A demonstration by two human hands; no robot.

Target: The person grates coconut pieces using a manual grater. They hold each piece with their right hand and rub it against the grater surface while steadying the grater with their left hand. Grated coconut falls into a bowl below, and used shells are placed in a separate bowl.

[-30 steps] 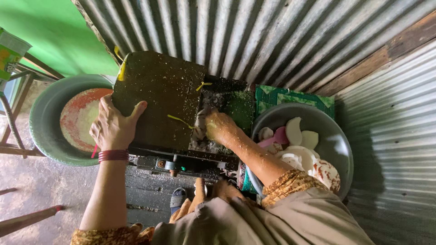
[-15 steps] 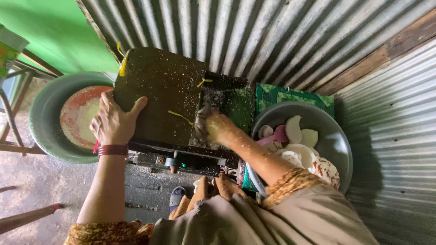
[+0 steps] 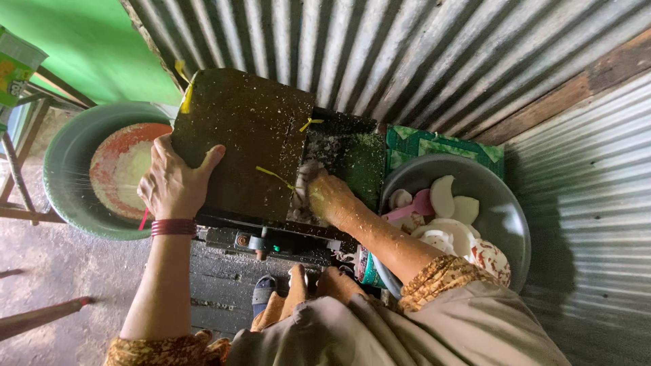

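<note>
Coconut piece: a white chunk [image 3: 303,177] sits at the mouth of the grater's feed slot, pressed under the right hand, just right of the dark cover.
Right hand: the right hand [image 3: 327,196] is curled down over the chunk, fingers bent around it and pushing it into the slot; the grip looks closed on the piece, though the fingertips are partly hidden.
Left hand: the left hand [image 3: 175,184] lies flat and spread on the cover [image 3: 244,139], palm down, grasping nothing, only bracing the machine.
Grater: a dark box [image 3: 336,156] speckled all over with white shavings, with yellow ties on the cover's edges.
Step in hand: by the look of it, feeding one chunk into the grater while steadying the housing.
Next move calls for: as I judge it, steady downward pressure with fingertips kept clear of the slot as the chunk shrinks, and the left palm holding firm.
Supply: a grey basin [image 3: 502,203] to the right holds more white coconut pieces [image 3: 451,200] and a pink scoop [image 3: 413,207].
Catch: a green basin [image 3: 64,183] to the left holds a mound of white gratings [image 3: 132,173] in an orange inner bowl.
Surround: corrugated metal walls [image 3: 407,54] behind and to the right.
</note>
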